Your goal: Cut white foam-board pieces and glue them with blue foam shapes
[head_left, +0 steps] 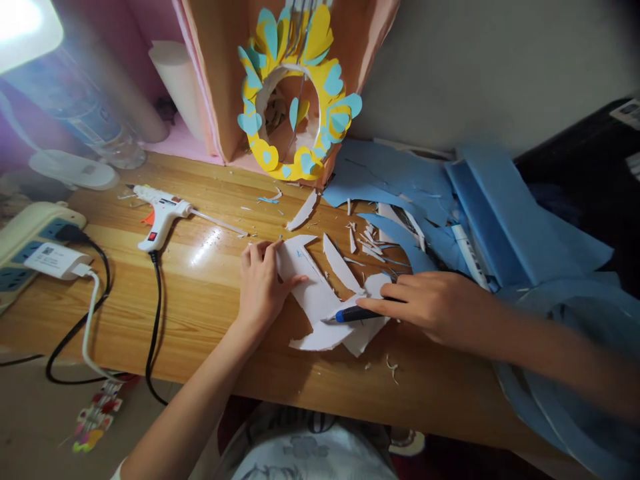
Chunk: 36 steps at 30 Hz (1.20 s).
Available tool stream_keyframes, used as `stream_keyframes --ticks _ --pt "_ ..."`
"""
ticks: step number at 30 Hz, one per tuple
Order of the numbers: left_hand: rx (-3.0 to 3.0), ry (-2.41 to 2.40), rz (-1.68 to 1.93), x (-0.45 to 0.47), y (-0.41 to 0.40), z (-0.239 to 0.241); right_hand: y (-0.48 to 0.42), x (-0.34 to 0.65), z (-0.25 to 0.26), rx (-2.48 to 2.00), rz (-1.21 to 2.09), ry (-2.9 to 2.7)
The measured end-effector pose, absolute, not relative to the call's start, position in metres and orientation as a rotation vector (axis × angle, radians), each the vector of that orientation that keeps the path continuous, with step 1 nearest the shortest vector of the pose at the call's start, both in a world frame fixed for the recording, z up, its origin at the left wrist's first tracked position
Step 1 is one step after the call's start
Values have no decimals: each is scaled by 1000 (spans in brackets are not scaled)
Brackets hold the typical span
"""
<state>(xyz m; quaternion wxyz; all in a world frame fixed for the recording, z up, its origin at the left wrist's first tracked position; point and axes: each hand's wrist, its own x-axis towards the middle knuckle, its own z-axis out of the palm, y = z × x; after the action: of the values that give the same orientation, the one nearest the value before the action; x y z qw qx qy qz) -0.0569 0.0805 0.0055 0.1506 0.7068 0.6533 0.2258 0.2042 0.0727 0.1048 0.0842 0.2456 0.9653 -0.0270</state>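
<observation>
White foam board point(315, 293), cut to a jagged shape, lay flat on the wooden tabletop point(200, 293) near its front edge, directly before the person. The left hand point(261, 285) pressed on the board's left part, its grip open and its fingers flat on the sheet. The right hand point(435, 307) had its grip closed around a blue-handled cutter point(356, 314), held low and nearly level, with its pale tip touching the board's lower middle.

Narrow white offcuts point(303, 212) lay scattered just beyond the board. To the right, sheets of blue paper point(400, 180) were heaped over the tabletop's far corner, with a white marker point(467, 250) lying among them. At the back stood a ring of yellow and blue paper petals point(295, 100), leaning against a pinkish board.

Well to the left lay a white glue gun point(163, 215), its black cable trailing over the front edge. Past it, at the left end, sat a power strip point(25, 233) with a white charger point(55, 260) plugged into it.
</observation>
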Motion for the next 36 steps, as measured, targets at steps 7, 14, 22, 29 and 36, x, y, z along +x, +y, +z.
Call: stream_keyframes --ticks 7,14,22,29,36 --pt "2051 1795 583 -58 82 6 81 206 95 556 -29 2900" --pt "2013 1770 609 -59 85 2 89 239 93 624 -106 2855" --pt "2064 1959 518 -58 78 9 92 269 104 788 -68 2813" --pt "1907 2335 212 -60 61 25 68 239 116 1761 -419 2713" --pt "1731 2052 466 -88 49 25 42 184 91 1721 -893 2737"
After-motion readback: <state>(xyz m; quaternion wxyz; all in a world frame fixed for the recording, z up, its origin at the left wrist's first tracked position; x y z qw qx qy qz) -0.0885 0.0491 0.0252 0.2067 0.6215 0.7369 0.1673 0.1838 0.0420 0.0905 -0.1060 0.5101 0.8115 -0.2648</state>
